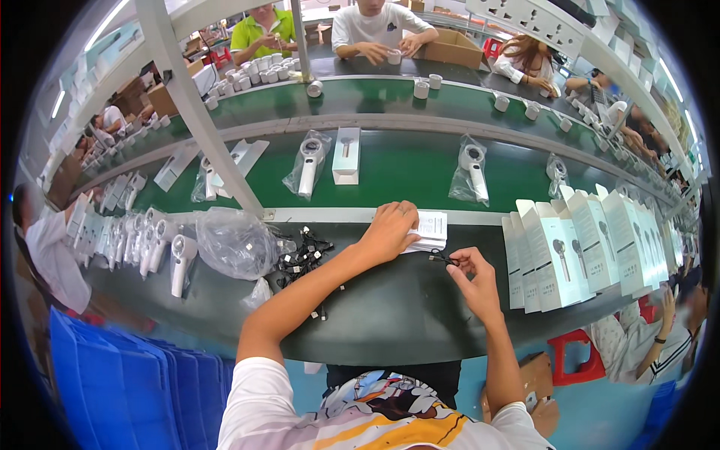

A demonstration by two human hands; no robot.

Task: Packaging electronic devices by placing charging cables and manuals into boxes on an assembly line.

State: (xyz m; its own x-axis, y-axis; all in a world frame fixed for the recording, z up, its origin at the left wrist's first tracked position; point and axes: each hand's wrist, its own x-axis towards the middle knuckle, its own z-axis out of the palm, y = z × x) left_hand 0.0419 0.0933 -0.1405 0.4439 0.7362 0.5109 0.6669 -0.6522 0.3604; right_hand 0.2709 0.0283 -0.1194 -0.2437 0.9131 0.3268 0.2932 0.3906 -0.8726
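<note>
Left: blue bins point(112, 382) at floor level. On dark bench point(367, 322): white handheld devices point(180, 266) in row, clear plastic bags point(236, 244), heap of black cables point(304, 259). Centre: green conveyor belt point(412, 165) behind; left hand point(391, 229) on leaflet stack point(431, 232) at bench's back edge, grip on a sheet cannot be told. Right hand point(474, 277) pinching bundled cable point(437, 256) just right of stack. Far right: upright white cartons point(561, 262), red stool point(577, 377) beyond.

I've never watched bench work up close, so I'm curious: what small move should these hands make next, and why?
Probably the left hand should slide one leaflet off the white paper stack: it is at the stack's left edge, while the right hand is occupied with a black cable.
</note>
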